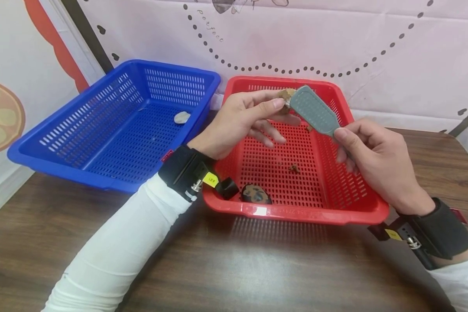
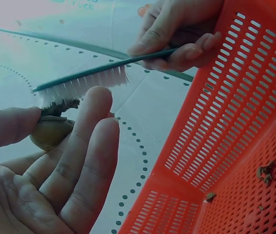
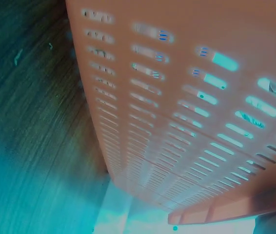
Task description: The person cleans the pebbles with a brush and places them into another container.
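Note:
Over the red basket (image 1: pixel 296 214), my left hand (image 1: pixel 253 117) pinches a mud-caked, rounded stone-like piece (image 1: pixel 284 93) between thumb and fingers. In the left wrist view this piece (image 2: pixel 50 135) looks smooth and olive-brown, with dark mud on top. My right hand (image 1: pixel 382 156) grips a grey-green brush (image 1: pixel 313 110) by its handle. White bristles (image 2: pixel 87 83) face down and touch the mud. A dark oval stone (image 1: pixel 255 194) with brown patches lies in the basket's near left corner. The right wrist view shows the basket wall (image 3: pixel 143 112) but not the hand.
To the left stands a blue basket (image 1: pixel 82 175) with one pale stone (image 1: pixel 182 117) in it. Mud crumbs (image 1: pixel 294 169) lie on the red basket's floor. Both baskets stand on a wooden table (image 1: pixel 257 264) against a printed white cloth (image 1: pixel 374 39).

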{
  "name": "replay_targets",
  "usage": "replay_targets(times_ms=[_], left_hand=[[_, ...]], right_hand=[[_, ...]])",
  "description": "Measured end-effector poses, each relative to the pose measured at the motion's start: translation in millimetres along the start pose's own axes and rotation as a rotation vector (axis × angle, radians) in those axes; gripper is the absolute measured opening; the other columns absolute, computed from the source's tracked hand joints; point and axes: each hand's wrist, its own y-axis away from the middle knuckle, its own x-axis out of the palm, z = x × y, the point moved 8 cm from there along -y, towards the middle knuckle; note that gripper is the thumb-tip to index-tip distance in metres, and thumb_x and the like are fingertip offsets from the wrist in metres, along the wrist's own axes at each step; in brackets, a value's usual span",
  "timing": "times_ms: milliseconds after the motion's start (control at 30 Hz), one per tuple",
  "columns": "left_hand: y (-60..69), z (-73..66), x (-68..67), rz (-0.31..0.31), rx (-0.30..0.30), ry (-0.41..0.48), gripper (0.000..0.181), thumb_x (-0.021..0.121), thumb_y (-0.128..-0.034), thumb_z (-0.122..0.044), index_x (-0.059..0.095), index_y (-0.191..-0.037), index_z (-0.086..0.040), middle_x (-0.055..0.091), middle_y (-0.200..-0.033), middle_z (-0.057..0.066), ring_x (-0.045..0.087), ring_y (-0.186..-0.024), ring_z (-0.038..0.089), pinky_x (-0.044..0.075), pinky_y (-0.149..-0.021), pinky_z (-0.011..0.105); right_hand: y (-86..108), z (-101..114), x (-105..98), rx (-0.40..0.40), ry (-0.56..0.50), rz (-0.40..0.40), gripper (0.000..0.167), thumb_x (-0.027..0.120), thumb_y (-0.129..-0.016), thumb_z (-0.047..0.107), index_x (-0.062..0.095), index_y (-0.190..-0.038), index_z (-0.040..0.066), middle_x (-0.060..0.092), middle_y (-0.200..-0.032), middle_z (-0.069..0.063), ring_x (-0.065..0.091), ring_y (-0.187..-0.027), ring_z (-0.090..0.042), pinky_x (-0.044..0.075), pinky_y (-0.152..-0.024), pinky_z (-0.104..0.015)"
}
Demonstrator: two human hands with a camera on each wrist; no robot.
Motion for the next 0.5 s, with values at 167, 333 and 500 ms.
replay_targets(times_ms=[167,333,500], left_hand=[[1.0,-0.7,-0.6,-0.006,0.008,0.008,0.041,0.051,-0.1125,-0.012,0.055,-0.153,-0.006,0.075,-0.124,0.015,0.078,-0.084,0.032,0.064,-0.073,0.032],[0.9,-1.7,1.1,0.006,0.02,0.012,0.042,0.052,-0.1121,-0.012,0.055,-0.154,-0.006,0.075,-0.124,0.016,0.078,-0.084,0.031,0.065,-0.074,0.034],[-0.2,-1.0,3.0,0.027,0.014,0.006,0.04,0.052,-0.112,-0.011,0.056,-0.151,-0.002,0.075,-0.123,0.017,0.078,-0.083,0.029,0.065,-0.073,0.036]], right_hand=[[-0.9,-3.3,-1.2,0.044,0.041,-0.032,0.014,0.07,-0.104,0.015,0.07,-0.106,0.001,0.067,-0.075,-0.004,0.059,-0.057,-0.015,0.052,-0.054,-0.016],[-1.7,-5.6,-3.5,0.078,0.035,-0.079,0.02,0.068,-0.106,0.019,0.069,-0.104,0.0,0.067,-0.073,-0.004,0.059,-0.056,-0.014,0.051,-0.052,-0.017],[-1.2,-7.8,-7.4,0.063,-0.083,-0.124,0.02,0.066,-0.107,0.016,0.066,-0.101,-0.004,0.065,-0.072,-0.006,0.057,-0.055,-0.014,0.05,-0.051,-0.017]])
